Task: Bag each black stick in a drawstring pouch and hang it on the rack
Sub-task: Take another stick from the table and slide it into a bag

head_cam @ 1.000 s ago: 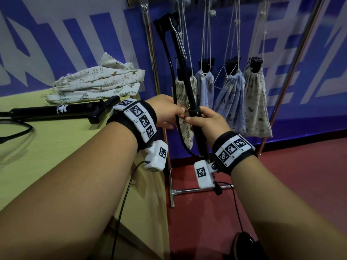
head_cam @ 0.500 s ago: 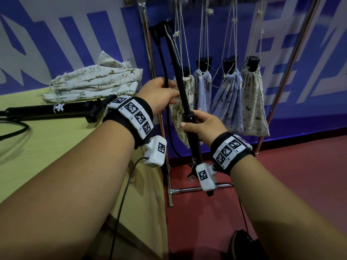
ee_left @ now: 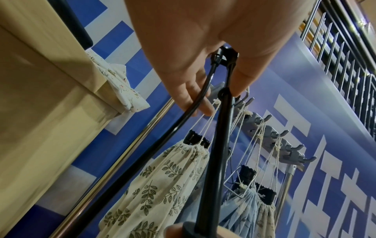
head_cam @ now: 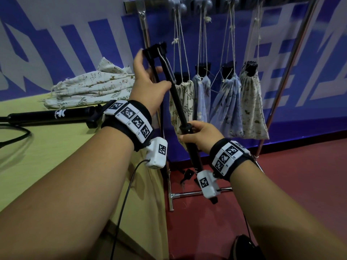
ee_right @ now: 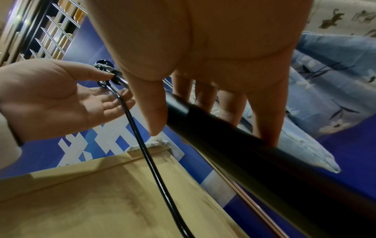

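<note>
A long black stick (head_cam: 176, 98) stands tilted in front of the rack, its head up at the left. My right hand (head_cam: 199, 134) grips it at the collar, thumb on one side and fingers on the other (ee_right: 223, 103). Near the top my left hand (head_cam: 150, 85) is spread, with its thumb touching the thin upper section (ee_left: 223, 112) and its fingers behind a black cable (ee_left: 162, 136) that hangs from the head. Several filled drawstring pouches (head_cam: 251, 106) hang by their cords from the rack's hooks (head_cam: 180, 4). Black stick ends poke out of their tops.
A second black stick (head_cam: 50, 115) lies on the yellow table (head_cam: 47, 156) at the left, with a pile of empty printed pouches (head_cam: 93, 85) behind it. The rack's chrome post (head_cam: 144, 34) stands at the table's edge. Red floor lies below.
My left hand has moved from beside the right hand at the collar up to near the stick's head and spread out. The right hand has kept its grip on the collar.
</note>
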### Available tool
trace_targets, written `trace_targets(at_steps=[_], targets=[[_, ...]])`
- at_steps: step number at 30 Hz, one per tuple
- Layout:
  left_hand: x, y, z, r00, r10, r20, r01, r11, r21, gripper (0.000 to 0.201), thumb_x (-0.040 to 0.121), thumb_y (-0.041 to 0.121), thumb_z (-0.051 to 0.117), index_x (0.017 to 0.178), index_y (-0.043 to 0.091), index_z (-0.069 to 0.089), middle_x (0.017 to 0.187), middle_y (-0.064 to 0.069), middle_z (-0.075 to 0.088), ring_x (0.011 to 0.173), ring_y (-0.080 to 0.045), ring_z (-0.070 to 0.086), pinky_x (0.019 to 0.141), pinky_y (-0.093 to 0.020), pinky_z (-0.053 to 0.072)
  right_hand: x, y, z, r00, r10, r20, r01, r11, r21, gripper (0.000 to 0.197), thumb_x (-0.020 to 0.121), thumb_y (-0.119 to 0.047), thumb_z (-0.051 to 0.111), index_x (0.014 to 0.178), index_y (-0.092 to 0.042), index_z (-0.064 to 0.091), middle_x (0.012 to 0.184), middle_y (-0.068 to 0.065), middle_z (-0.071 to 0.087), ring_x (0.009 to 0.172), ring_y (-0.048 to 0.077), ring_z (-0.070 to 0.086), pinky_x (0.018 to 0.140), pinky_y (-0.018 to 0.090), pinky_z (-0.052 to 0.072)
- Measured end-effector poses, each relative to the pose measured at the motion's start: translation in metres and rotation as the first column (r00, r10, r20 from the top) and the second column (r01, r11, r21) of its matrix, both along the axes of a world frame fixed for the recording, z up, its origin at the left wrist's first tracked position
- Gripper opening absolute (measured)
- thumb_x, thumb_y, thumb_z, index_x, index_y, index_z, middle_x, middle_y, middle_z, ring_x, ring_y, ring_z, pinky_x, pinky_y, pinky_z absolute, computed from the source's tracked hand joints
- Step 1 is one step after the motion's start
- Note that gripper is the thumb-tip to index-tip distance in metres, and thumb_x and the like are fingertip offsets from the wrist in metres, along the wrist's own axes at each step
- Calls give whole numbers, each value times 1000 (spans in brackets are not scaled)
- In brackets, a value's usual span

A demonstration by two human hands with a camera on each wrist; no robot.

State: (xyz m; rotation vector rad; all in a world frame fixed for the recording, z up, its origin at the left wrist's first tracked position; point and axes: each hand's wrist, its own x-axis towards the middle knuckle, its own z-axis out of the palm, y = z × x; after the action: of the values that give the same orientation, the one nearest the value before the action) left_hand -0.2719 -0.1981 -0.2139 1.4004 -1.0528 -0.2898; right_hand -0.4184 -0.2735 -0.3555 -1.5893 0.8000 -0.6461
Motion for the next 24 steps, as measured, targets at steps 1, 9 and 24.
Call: trace_targets(at_steps=[1, 9, 24], targets=[[0, 3, 2, 999, 19, 35, -18, 999, -29, 106, 82, -6, 73, 162, 31, 13, 132, 13, 54, 96, 14, 63, 80, -33, 63, 0, 0, 0, 1000, 5, -6, -5, 1000, -1, 56, 53, -47, 91, 106, -34, 80, 96, 4, 81, 95, 35, 78, 92, 59, 63], [8, 6, 2, 979, 48, 200, -24, 992, -120, 90, 75, 12, 88, 148, 27, 39, 145, 5, 51, 131, -4, 50, 101, -24, 53, -2, -1, -2, 999, 17, -43, -18, 1000, -21, 32, 75, -23, 93, 102, -35, 82, 86, -6, 80, 81, 19, 74, 86, 38, 62], [-3, 3, 3, 983, 178, 35, -181, 961, 208, 85, 58, 77, 82, 122, 32, 48, 114, 7, 67, 94, -13, 73, 80, -41, 64, -11, 5, -5, 998, -31, -53, 29, 999, -41, 41, 71, -26, 94, 107, -40, 83, 88, -9, 81, 87, 15, 76, 90, 34, 60]])
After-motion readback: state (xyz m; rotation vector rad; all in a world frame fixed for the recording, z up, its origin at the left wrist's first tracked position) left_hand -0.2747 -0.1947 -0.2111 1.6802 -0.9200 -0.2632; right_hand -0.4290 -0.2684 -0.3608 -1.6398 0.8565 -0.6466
